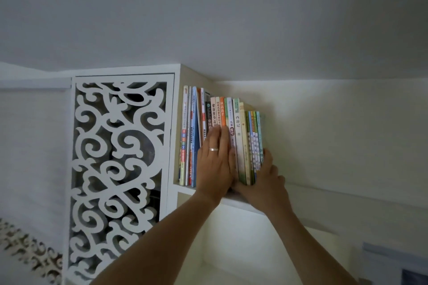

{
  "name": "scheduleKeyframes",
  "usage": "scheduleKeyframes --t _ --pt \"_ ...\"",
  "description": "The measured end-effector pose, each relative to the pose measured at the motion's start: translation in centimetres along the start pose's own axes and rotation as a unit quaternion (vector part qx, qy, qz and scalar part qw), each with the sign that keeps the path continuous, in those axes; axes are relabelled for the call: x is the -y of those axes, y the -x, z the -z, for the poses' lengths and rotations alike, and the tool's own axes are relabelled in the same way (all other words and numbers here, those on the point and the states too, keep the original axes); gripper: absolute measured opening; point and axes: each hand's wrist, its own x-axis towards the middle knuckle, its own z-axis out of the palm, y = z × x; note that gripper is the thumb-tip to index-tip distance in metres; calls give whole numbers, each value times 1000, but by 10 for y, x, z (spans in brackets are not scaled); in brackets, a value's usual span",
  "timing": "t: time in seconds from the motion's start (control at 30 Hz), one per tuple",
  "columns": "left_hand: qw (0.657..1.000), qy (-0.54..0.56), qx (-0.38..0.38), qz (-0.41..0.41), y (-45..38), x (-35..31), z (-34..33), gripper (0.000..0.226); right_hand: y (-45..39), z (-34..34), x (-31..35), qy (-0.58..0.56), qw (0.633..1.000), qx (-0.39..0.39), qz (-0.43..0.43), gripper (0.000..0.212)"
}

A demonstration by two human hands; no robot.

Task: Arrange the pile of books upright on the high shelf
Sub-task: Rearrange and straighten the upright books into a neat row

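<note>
— Where, the books?

— Standing upright in a row of thin colourful paperback books (222,136) on the high white shelf board (308,194), just under the pale ceiling (208,7). Spines facing out, printed with Chinese characters. Taller at the left end, against the white cabinet side panel (175,122); shorter towards the right, ending in a few thin green and blue spines (254,141).

— And the left hand?

— Left hand (216,162) raised, laid flat against the spines near the middle of the row. Fingers straight and close together, pointing up, pressing on the books, curled round nothing. A plain silver ring (213,149) on one finger.

— The right?

— Right hand (266,176) at the right end of the row, low down, by the bottom of the last thin books. Thumb side lying along the outer cover, touching it. Knuckles bent, fingers tucked behind the end of the row and largely hidden; gripping or only bracing, cannot tell.

— Both hands touching each other?

— Meeting near the base of the books, just above the shelf edge.

— Anything else around?

— To the left, a white cut-out scrollwork cabinet door (118,169), dark behind the openings. Behind and right of the books, a plain cream wall (335,134). Lower right corner, a blurred bluish framed object (398,264), too unclear to name.
</note>
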Motion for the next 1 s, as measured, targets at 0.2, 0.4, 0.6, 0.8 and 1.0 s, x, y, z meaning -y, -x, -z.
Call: scheduleKeyframes --t 0.2,0.4,0.6,0.8,1.0 --pt "998 -68 1 19 -77 36 36 50 3 -5 -3 15 1000 -16 12 129" --pt "997 -57 40 19 -98 54 42 53 6 -6 -3 22 999 -30 20 128" --pt "994 66 -58 64 -103 42 47 54 6 -5 -2 31 999 -36 22 129" --pt "984 106 -63 125 -61 7 47 55 2 -6 -2 29 999 -40 22 126" --pt "945 255 -129 160 -56 -19 59 43 -8 -4 -14 -94 995 -41 12 102"
